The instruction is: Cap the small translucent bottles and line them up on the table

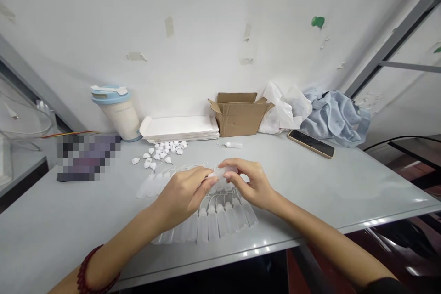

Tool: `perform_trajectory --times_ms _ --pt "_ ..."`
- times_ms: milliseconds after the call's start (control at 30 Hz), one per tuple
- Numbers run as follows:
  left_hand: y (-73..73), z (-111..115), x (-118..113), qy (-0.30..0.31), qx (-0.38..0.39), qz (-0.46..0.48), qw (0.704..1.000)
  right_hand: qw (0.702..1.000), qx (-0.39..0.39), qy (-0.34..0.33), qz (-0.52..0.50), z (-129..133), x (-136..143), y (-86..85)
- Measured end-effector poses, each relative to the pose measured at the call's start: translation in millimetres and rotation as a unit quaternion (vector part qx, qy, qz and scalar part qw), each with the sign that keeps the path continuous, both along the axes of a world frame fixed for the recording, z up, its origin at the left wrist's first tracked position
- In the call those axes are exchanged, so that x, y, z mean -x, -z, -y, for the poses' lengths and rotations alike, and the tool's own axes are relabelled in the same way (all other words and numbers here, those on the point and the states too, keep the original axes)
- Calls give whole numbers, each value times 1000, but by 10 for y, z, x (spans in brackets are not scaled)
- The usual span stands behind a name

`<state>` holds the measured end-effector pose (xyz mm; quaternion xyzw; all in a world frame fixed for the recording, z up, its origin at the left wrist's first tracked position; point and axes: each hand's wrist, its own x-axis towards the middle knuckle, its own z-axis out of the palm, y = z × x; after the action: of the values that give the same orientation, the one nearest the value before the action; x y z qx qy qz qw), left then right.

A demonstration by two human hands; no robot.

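Both hands meet over the middle of the table around one small translucent plastic bottle (221,173). My left hand (184,188) pinches its white capped end between thumb and forefinger. My right hand (250,181) grips the body of the bottle with thumb and bent fingers. Below them lies a row of similar translucent bottles (212,225), with thin curved white strands at their tops. More such bottles (155,184) lie behind my left hand, partly covered by it. Farther back, a loose pile of small white caps (168,148) sits on the table.
One single bottle (234,145) lies near an open cardboard box (241,117). Along the wall stand a tumbler (120,115), a stack of white envelopes (181,127), a plastic bag (284,108) and blue cloth (336,117). A phone (312,143) rests on the right; a blurred dark flat object (87,158) on the left.
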<state>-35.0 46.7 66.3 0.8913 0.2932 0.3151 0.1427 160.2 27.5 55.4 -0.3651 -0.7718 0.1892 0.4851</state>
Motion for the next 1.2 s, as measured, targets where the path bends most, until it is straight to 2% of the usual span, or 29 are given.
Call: perform_trajectory --times_ms 100,200,267,333,567,667,800,933,1067,1200 --pt "-5 6 4 12 12 -4 1000 999 -31 17 24 4 -1 -14" --pt "11 9 14 17 -95 -13 995 999 38 11 18 21 3 -46" --pt "23 12 21 14 -189 -34 981 997 76 1 9 32 4 -64" --pt "27 17 26 11 -247 -63 967 996 93 -4 -3 39 4 -74" --pt "17 8 30 3 -309 -107 945 976 202 -34 -67 20 20 -70" --pt "29 -17 35 10 -280 -91 956 965 243 -44 -93 -2 24 -63" --pt "48 -51 45 17 -157 -42 987 956 273 -43 -98 -31 23 -44" --pt "53 -110 73 7 -63 -27 998 954 281 -33 -102 -76 -7 -28" --pt "31 -270 174 -60 -47 -50 996 969 234 26 -78 -215 -128 21" --pt "21 -513 389 -166 -36 -148 974 981 110 146 68 -460 -331 174"
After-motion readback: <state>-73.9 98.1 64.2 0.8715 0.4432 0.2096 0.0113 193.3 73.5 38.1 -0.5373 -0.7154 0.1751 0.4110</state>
